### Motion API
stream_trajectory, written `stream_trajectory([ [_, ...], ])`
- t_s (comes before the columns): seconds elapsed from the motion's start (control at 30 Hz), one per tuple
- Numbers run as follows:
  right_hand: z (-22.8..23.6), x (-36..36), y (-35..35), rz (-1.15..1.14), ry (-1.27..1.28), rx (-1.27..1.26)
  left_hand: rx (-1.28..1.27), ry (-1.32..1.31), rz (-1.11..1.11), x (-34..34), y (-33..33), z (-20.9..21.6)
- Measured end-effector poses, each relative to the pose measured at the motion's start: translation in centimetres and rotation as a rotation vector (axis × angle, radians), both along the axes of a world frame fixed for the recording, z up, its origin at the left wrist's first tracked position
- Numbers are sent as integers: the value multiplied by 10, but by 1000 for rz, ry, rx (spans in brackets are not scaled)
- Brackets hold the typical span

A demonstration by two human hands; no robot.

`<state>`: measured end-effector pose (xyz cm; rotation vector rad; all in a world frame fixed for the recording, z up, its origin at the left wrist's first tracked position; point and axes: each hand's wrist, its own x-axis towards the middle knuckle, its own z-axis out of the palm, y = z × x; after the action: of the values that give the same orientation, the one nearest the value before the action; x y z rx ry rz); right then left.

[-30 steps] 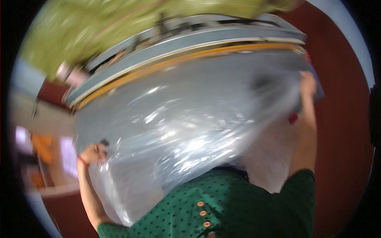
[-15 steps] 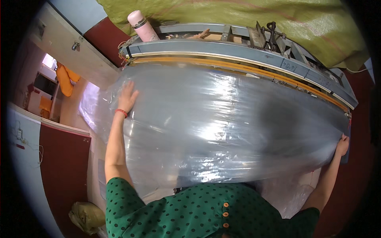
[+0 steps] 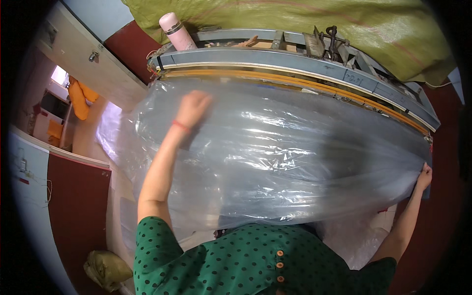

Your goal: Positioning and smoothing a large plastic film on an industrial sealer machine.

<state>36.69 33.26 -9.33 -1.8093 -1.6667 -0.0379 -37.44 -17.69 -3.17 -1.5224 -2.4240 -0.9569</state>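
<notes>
A wide sheet of clear plastic film (image 3: pixel 275 142) spreads across in front of me, wrinkled and shiny, its far edge along the sealing machine's bar. My right hand (image 3: pixel 425 176) is closed on the film's right edge, and folds fan out from that grip. Over the left part of the film is my left hand (image 3: pixel 195 105), smeared by motion; its fingers look curled, but whether they hold any film cannot be seen. A red bracelet (image 3: pixel 181 126) circles the left wrist. Just beyond the film runs a long grey metal bar (image 3: pixel 255 58) with an orange strip (image 3: pixel 275 78) below it.
A pink bottle (image 3: pixel 177 32) stands at the machine's far left, and a dark metal clamp (image 3: pixel 333 42) at its far right. Yellow-green woven sheeting (image 3: pixel 295 14) hangs behind. An open door (image 3: pixel 93 56) is at left. A tied yellowish bag (image 3: pixel 108 269) lies on the floor at lower left.
My left hand has moved right from the film's left side, going from flat and spread to curled. The film's wrinkles have shifted. My right hand keeps its grip at the right edge.
</notes>
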Motion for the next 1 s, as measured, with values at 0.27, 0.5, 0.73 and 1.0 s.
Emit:
stream_trajectory([
  [0.27, 94, 29, -74, 445, 893, 59, 30, -83, 150, 17, 35, -4],
  [0.5, 80, 47, -36, 303, 689, -43, 49, 320, 83, 3, 46, -1],
  [0.73, 50, -102, 13, 111, -12, 353, 560, -301, 442, -44, 67, -22],
  [1.0, 20, -192, 28, 197, 512, 322, 746, -533, 385, -106, 62, -61],
])
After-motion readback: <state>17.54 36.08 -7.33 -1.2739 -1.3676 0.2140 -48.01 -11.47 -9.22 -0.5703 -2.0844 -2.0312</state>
